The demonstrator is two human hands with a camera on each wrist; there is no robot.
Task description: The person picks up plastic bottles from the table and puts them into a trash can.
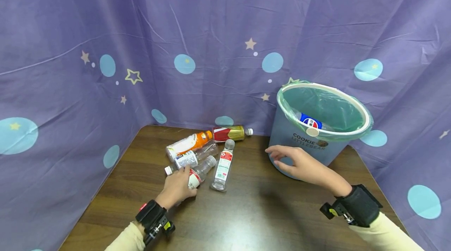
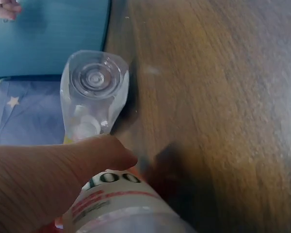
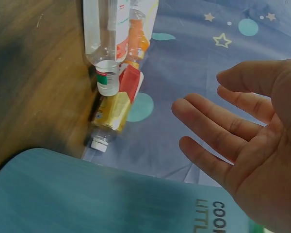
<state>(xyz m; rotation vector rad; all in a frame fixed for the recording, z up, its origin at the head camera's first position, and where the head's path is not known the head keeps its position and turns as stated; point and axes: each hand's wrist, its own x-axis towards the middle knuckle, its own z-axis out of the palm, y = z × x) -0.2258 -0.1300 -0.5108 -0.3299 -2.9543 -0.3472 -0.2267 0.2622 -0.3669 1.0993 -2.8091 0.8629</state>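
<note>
My left hand [image 1: 177, 187] grips a clear plastic bottle with a white and red label [image 1: 195, 179]; in the left wrist view the thumb lies across this bottle [image 2: 121, 201], and the other fingers are mostly hidden. Just right of it lies a clear bottle with a red, white and green label [image 1: 223, 166]. A bottle with a white and blue label [image 1: 186, 159] lies close behind the left hand. My right hand [image 1: 297, 161] is held in front of the bin [image 1: 282, 125], fingers loosely spread and holding nothing, as the right wrist view also shows.
Farther back on the wooden table [image 1: 253, 212] lie an orange-labelled bottle [image 1: 192, 143] and a red and gold bottle [image 1: 229, 133]. The bin has a green liner [image 1: 327, 100] and a blue-labelled bottle [image 1: 310, 121] inside. A purple curtain [image 1: 218, 94] hangs behind the table.
</note>
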